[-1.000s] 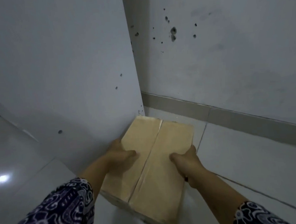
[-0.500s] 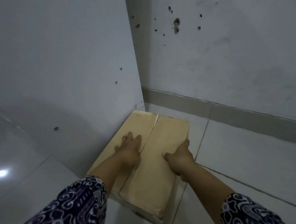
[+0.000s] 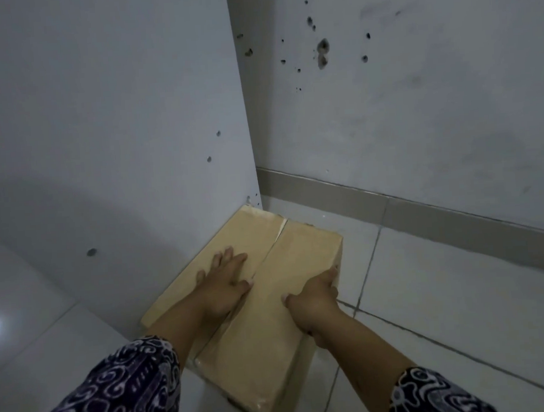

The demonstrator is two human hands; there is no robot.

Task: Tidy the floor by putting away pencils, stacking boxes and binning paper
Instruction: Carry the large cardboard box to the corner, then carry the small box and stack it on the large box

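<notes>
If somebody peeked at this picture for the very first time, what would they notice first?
Probably the tan cardboard box on the white tiled floor, tucked into the corner beside a white panel. The left hand lies flat on its closed top, and the right hand grips its right edge. Next, the dark holes and scuffs high on the wall behind.

A closed cardboard box (image 3: 271, 302) sits on white floor tiles (image 3: 448, 306) against a white panel (image 3: 114, 136). The left hand (image 3: 225, 286) lies flat on top; the right hand (image 3: 312, 296) grips its right edge.
</notes>
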